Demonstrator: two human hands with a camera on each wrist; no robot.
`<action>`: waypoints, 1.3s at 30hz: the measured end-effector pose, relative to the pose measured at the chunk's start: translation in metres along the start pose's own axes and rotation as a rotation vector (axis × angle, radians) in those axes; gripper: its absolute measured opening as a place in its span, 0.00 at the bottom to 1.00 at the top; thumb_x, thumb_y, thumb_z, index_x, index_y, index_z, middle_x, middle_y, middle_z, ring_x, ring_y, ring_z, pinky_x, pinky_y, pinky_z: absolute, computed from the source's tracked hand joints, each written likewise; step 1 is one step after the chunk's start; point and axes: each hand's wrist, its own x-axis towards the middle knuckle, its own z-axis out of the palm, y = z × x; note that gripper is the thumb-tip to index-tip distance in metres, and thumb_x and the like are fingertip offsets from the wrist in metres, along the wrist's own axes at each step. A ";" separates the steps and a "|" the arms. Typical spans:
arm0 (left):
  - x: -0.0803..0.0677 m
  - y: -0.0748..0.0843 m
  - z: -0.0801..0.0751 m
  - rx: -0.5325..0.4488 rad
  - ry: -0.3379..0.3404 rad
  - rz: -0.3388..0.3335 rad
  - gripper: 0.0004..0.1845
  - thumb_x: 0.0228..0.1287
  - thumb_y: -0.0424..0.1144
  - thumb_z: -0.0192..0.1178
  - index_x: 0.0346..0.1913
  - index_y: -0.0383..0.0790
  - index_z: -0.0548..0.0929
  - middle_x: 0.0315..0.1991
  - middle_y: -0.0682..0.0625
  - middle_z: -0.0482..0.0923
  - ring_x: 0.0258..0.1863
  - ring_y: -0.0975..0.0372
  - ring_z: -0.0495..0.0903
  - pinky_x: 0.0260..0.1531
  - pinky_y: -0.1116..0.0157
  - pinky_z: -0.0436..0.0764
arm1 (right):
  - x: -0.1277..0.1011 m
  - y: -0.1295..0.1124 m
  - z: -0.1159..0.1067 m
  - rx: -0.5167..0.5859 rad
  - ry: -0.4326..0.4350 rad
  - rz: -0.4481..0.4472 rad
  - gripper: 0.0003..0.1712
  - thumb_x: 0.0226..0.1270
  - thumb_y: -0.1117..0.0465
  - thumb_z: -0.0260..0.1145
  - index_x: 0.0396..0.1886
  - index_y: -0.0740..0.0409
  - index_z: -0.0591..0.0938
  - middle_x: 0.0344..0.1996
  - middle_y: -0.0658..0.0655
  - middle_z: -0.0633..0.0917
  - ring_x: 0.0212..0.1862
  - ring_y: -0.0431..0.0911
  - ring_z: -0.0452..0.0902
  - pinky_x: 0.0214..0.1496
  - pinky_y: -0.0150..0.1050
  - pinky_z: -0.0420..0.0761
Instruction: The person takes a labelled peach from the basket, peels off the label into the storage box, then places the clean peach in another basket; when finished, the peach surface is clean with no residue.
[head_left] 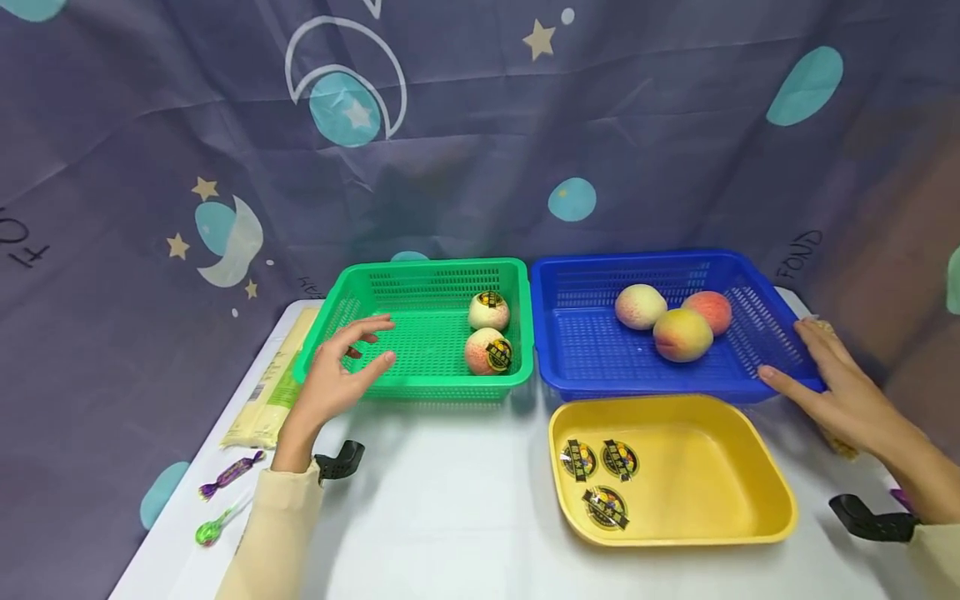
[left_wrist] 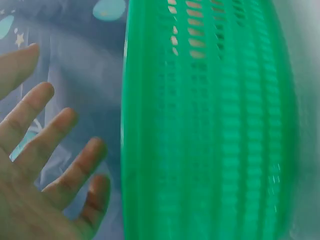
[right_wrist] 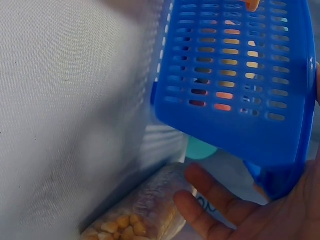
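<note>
A: "Surface and room?"
B: "White tabletop (head_left: 450,517), dark curtain (head_left: 465,167) behind, printed with moons and stars."
A: "Baskets?"
B: "Green basket (head_left: 420,337) at left, slotted plastic, two stickered peaches (head_left: 480,350) inside. Blue basket (head_left: 588,337) just beside it, right, also slotted, three peaches (head_left: 681,335). Yellow tray (head_left: 697,479) in front."
A: "Grip?"
B: "Left hand (head_left: 337,379): fingers apart, by the green one's left side. Right hand (head_left: 843,400): fingers loosely spread at the blue one's right rim, can't tell how firm the contact is."
</note>
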 end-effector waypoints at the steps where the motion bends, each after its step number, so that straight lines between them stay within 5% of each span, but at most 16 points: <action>1: -0.002 -0.003 -0.002 0.015 0.018 0.005 0.23 0.67 0.41 0.69 0.64 0.52 0.81 0.71 0.52 0.74 0.64 0.53 0.74 0.62 0.48 0.70 | 0.000 0.000 0.000 -0.009 0.005 0.000 0.57 0.75 0.41 0.57 0.82 0.61 0.32 0.80 0.68 0.27 0.80 0.68 0.18 0.67 0.80 0.30; 5: -0.010 -0.018 -0.011 0.102 0.095 0.010 0.23 0.66 0.42 0.69 0.63 0.48 0.82 0.72 0.47 0.73 0.75 0.46 0.62 0.69 0.32 0.49 | 0.001 0.002 0.000 -0.025 0.011 -0.006 0.57 0.75 0.41 0.56 0.81 0.63 0.32 0.80 0.68 0.27 0.79 0.69 0.19 0.68 0.80 0.30; 8: -0.017 -0.031 -0.017 0.164 0.140 -0.022 0.25 0.65 0.44 0.68 0.65 0.47 0.81 0.73 0.44 0.70 0.76 0.43 0.58 0.65 0.30 0.45 | 0.002 0.003 0.001 -0.026 0.014 -0.012 0.57 0.75 0.41 0.57 0.81 0.63 0.32 0.80 0.68 0.27 0.79 0.69 0.19 0.68 0.80 0.30; 20: -0.031 -0.061 -0.026 0.290 0.214 -0.191 0.34 0.69 0.53 0.62 0.74 0.42 0.72 0.78 0.43 0.64 0.78 0.40 0.54 0.67 0.33 0.46 | 0.005 0.005 -0.002 -0.062 0.004 -0.037 0.57 0.75 0.42 0.57 0.81 0.68 0.35 0.79 0.71 0.28 0.78 0.72 0.19 0.71 0.78 0.28; 24: -0.033 -0.064 -0.028 0.316 0.218 -0.221 0.37 0.69 0.55 0.62 0.76 0.41 0.68 0.78 0.42 0.63 0.78 0.40 0.55 0.67 0.33 0.47 | 0.007 -0.001 -0.007 -0.140 -0.007 -0.001 0.57 0.75 0.39 0.55 0.80 0.68 0.35 0.78 0.75 0.30 0.72 0.85 0.32 0.66 0.84 0.37; 28: -0.034 -0.065 -0.027 0.342 0.217 -0.245 0.39 0.69 0.57 0.61 0.77 0.41 0.66 0.78 0.43 0.62 0.78 0.40 0.54 0.67 0.32 0.47 | 0.009 -0.013 -0.012 -0.201 0.024 0.017 0.59 0.73 0.36 0.57 0.81 0.69 0.38 0.79 0.75 0.34 0.64 0.87 0.43 0.57 0.82 0.46; 35: -0.036 -0.064 -0.026 0.359 0.188 -0.308 0.43 0.69 0.60 0.60 0.79 0.41 0.62 0.80 0.44 0.58 0.81 0.40 0.45 0.67 0.30 0.44 | 0.022 -0.042 -0.012 -0.156 0.062 -0.083 0.57 0.69 0.39 0.64 0.81 0.68 0.48 0.80 0.74 0.42 0.66 0.84 0.45 0.50 0.77 0.49; 39: -0.036 -0.064 -0.025 0.367 0.175 -0.323 0.44 0.69 0.61 0.59 0.79 0.40 0.61 0.81 0.44 0.57 0.81 0.40 0.43 0.67 0.29 0.43 | 0.031 -0.061 -0.010 -0.079 0.047 -0.176 0.54 0.65 0.44 0.70 0.80 0.65 0.56 0.79 0.75 0.52 0.72 0.82 0.46 0.63 0.81 0.45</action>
